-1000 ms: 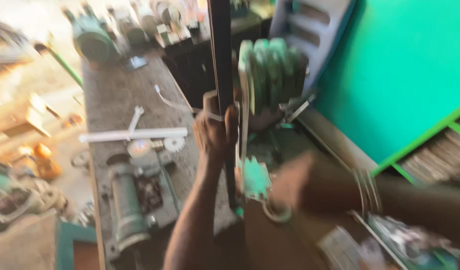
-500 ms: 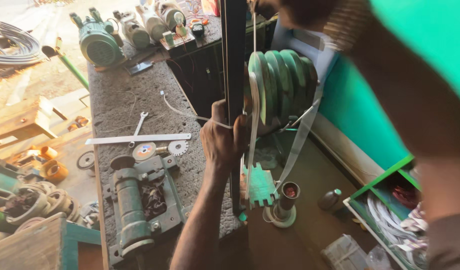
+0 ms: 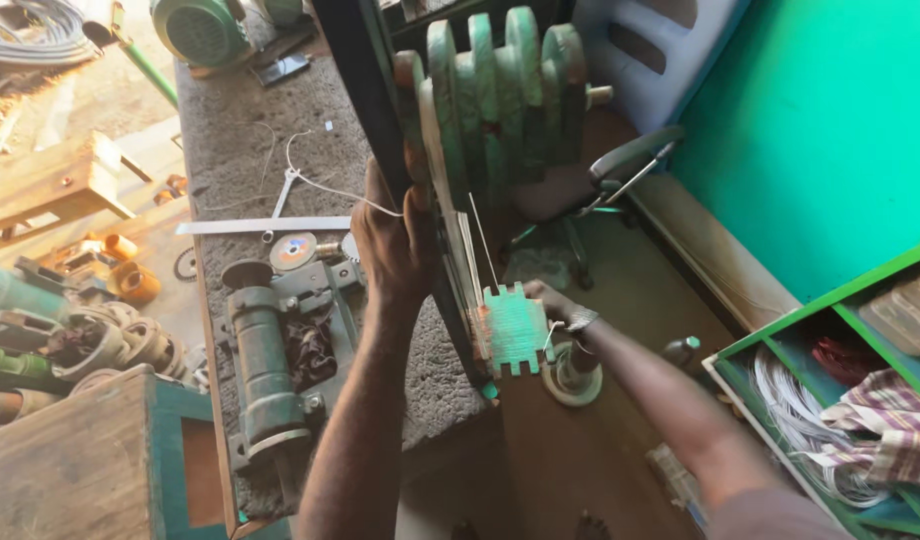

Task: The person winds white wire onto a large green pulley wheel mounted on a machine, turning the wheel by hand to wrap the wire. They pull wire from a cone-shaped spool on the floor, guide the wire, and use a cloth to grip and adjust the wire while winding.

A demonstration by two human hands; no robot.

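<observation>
- Here, seen from above, a person's left hand (image 3: 398, 245) wraps around a dark upright metal bar (image 3: 365, 110) beside a green stepped winding former (image 3: 500, 100).
- The right hand (image 3: 555, 305), fingers pinched narrow, touches the edge of a small green notched plate (image 3: 516, 328) at the bar's foot, just above the grey worktop (image 3: 240, 130).
- Thin pale wires (image 3: 475, 250) run from former to plate; they look light, springy and easy to kink, best held near the plate.
- The former looks heavy and rigid.
- Hard to tell: whether the right fingertips grip a wire, since the plate hides them.
- A grey vice-like tool (image 3: 265, 370) lies left; a green shelf (image 3: 830, 320) is cut off at right.
</observation>
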